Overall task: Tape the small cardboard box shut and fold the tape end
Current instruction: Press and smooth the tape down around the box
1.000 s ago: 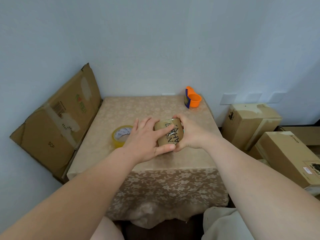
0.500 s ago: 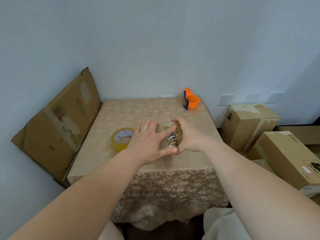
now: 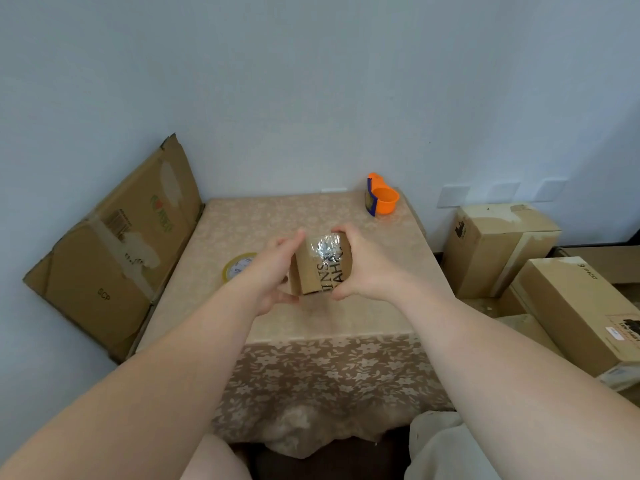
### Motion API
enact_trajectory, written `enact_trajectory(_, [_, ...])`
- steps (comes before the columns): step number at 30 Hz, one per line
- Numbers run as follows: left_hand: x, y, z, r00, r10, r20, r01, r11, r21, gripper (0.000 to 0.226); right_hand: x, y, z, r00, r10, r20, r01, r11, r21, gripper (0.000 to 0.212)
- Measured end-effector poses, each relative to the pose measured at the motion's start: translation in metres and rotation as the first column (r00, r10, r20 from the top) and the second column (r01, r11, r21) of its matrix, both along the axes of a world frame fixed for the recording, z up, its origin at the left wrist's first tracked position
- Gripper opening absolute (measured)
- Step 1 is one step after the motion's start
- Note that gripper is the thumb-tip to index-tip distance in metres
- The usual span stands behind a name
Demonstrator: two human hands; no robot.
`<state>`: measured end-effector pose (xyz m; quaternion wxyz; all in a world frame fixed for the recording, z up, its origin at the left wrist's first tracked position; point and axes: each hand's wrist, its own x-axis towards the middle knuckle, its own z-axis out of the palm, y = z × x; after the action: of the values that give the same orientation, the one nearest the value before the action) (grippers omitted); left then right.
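The small cardboard box (image 3: 317, 270), printed with black letters, is held just above the table between both hands. Shiny clear tape (image 3: 325, 249) runs over its top face toward the far edge. My left hand (image 3: 273, 271) grips the box's left side, fingers over the top corner and thumb underneath. My right hand (image 3: 363, 268) clasps the right side, fingers curled over the far top edge. A yellow-cored tape roll (image 3: 237, 266) lies flat on the table, partly hidden behind my left hand.
The table (image 3: 311, 216) carries a beige floral cloth. An orange tape dispenser (image 3: 381, 199) stands at its back right corner. A flattened carton (image 3: 114, 247) leans on the wall at left. Several cardboard boxes (image 3: 495, 244) sit on the floor at right.
My left hand slid off the box's top to its left side. The box has been lifted and tilted, so the taped top face now shows.
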<state>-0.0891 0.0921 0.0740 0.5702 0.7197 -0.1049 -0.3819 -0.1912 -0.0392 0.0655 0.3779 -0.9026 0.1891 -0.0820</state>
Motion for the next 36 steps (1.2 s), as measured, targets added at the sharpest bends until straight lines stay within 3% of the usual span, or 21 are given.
enact_trajectory(3, [0.006, -0.007, -0.002, 0.978, -0.035, -0.204, 0.036, 0.999, 0.004, 0.048, 0.010, 0.001, -0.006, 0.995, -0.026, 0.096, 0.032, 0.998, -0.059, 0.100])
enact_trajectory(6, [0.016, -0.018, -0.008, 0.973, -0.008, -0.229, 0.004, 1.000, -0.020, 0.045, 0.018, -0.005, -0.016, 0.988, -0.012, 0.154, 0.030, 0.992, -0.120, 0.093])
enact_trajectory(9, [0.026, -0.030, -0.016, 0.986, 0.036, -0.165, -0.048, 0.996, -0.069, 0.027, 0.027, -0.017, -0.028, 0.984, -0.029, 0.177, 0.040, 0.997, -0.061, 0.096])
enact_trajectory(12, [0.037, -0.046, -0.026, 0.995, 0.036, -0.090, -0.049, 0.987, -0.153, 0.036, 0.042, -0.031, -0.043, 0.983, -0.057, 0.176, 0.055, 0.998, 0.019, 0.095])
enact_trajectory(17, [0.062, -0.076, -0.049, 1.000, -0.002, -0.017, -0.002, 0.971, -0.238, 0.044, 0.077, -0.061, -0.067, 0.986, -0.090, 0.139, 0.088, 0.996, 0.025, 0.076])
enact_trajectory(21, [0.089, -0.102, -0.067, 0.996, -0.039, 0.077, 0.050, 0.988, -0.144, 0.057, 0.106, -0.083, -0.080, 0.990, -0.063, 0.128, 0.064, 0.998, -0.003, 0.073])
enact_trajectory(30, [0.122, -0.136, -0.083, 0.900, -0.079, 0.429, 0.064, 0.997, 0.050, 0.051, 0.154, -0.115, -0.101, 0.997, -0.039, 0.060, 0.043, 0.997, -0.069, 0.079])
enact_trajectory(36, [0.131, -0.143, -0.094, 0.866, -0.127, 0.483, 0.074, 0.989, 0.127, 0.050, 0.174, -0.122, -0.117, 1.000, -0.012, 0.001, 0.012, 1.000, -0.009, 0.081])
